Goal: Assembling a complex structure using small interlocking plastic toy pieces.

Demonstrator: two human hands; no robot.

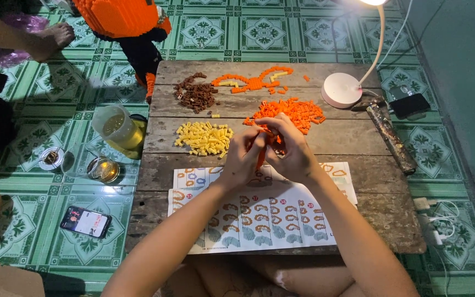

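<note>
Hands meet over wooden board (358, 146): left hand (243, 159) and right hand (292, 154) both pinch small orange brick assembly (263, 154) above instruction sheet (259, 220). Assembly small; orange brick pile (298, 113), yellow brick pile (204, 137), brown brick pile (195, 94) remain largely unused. Judged early-stage.

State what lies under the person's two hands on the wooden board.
Under the left hand and right hand lie printed instruction sheets; the drawings directly beneath are covered.
</note>
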